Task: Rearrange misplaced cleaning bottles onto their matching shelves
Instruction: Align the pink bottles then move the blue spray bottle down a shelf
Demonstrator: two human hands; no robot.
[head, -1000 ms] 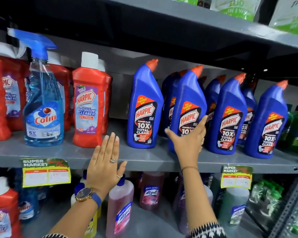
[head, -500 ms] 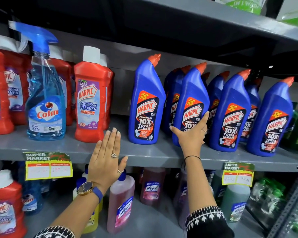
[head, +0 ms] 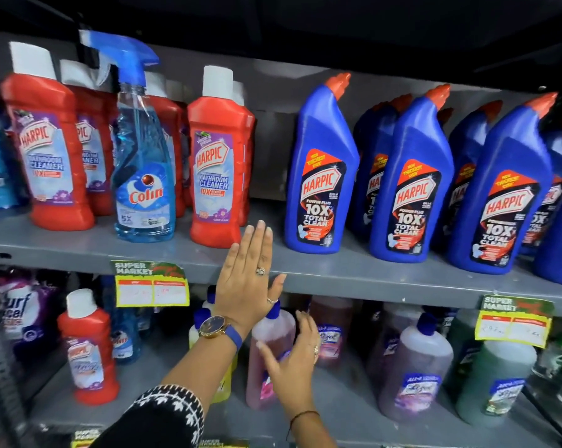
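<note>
A clear blue Colin spray bottle (head: 143,176) stands among red Harpic bathroom cleaner bottles (head: 219,169) on the middle shelf (head: 370,270). Blue Harpic bottles (head: 321,176) fill the right part of that shelf. On the lower shelf a lone red Harpic bottle (head: 88,347) stands at the left, and pink Lizol bottles (head: 270,347) stand in the middle. My left hand (head: 248,273) is flat and open against the middle shelf's front edge, holding nothing. My right hand (head: 292,357) is open, fingers spread, just in front of a pink Lizol bottle, not gripping it.
Yellow price tags (head: 151,282) hang on the shelf edge. A green bottle (head: 496,383) and a purple one (head: 415,373) stand at the lower right. Surf Excel pouches (head: 20,315) sit at the lower left. A dark shelf overhangs the bottles above.
My right hand left the blue Harpic bottle and dropped to the lower shelf by the pink bottle. The view shifted left and down. My left hand stayed at the shelf edge.
</note>
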